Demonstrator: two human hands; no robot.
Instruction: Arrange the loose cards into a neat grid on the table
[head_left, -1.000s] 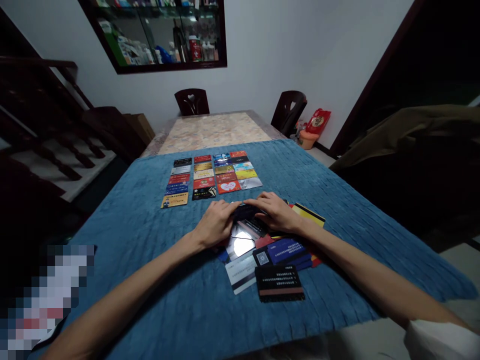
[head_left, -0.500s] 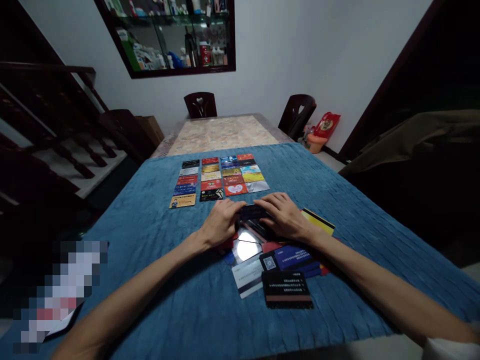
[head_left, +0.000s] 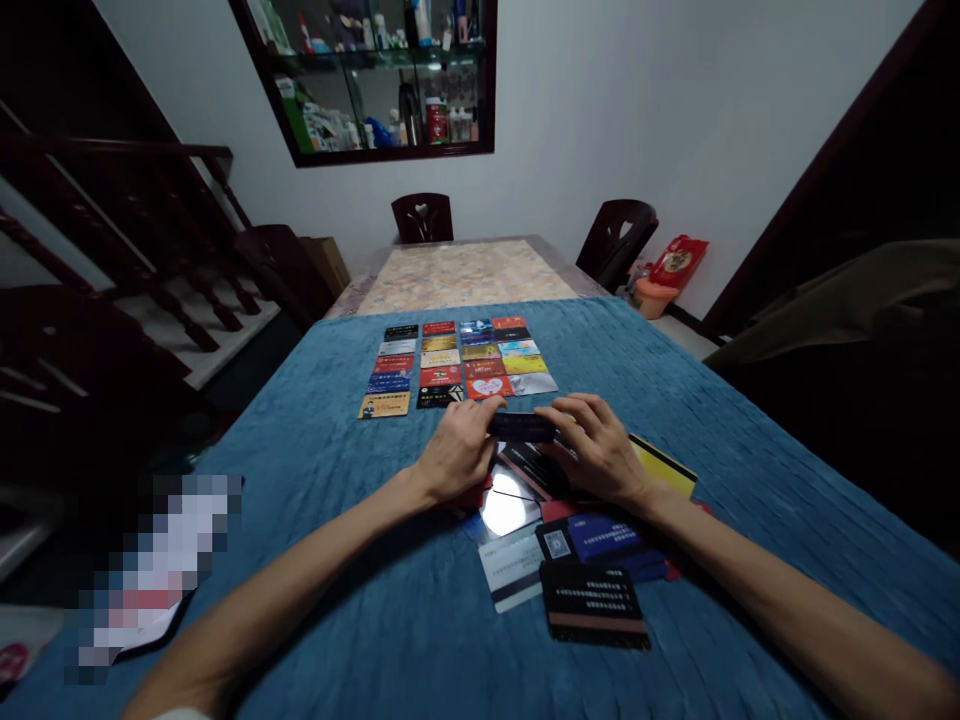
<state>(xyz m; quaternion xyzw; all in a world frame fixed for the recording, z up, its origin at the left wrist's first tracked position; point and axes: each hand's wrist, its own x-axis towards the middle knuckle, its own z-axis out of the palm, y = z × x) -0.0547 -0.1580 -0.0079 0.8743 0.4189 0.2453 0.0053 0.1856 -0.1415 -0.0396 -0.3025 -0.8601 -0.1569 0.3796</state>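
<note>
A dark card is pinched at its two ends, tilted up above a loose pile of cards. My left hand grips its left end and my right hand its right end. Beneath and nearer me lie overlapping cards: a white one, a black one, a blue one and a shiny one. Part of a yellow card shows beside my right wrist. Beyond my hands, several cards lie face up in four columns, among them an orange card and a silver card.
A blue cloth covers the near table; a patterned tabletop shows past it. At the left edge lies a phone-like object, its surface blurred out. Dark chairs stand around, with a glass-shelved cabinet in the wall.
The dark card is lifted and tilted so more of its surface shows between my hands. The whole view has shifted, with everything appearing a little further right. The laid-out cards look unchanged.
</note>
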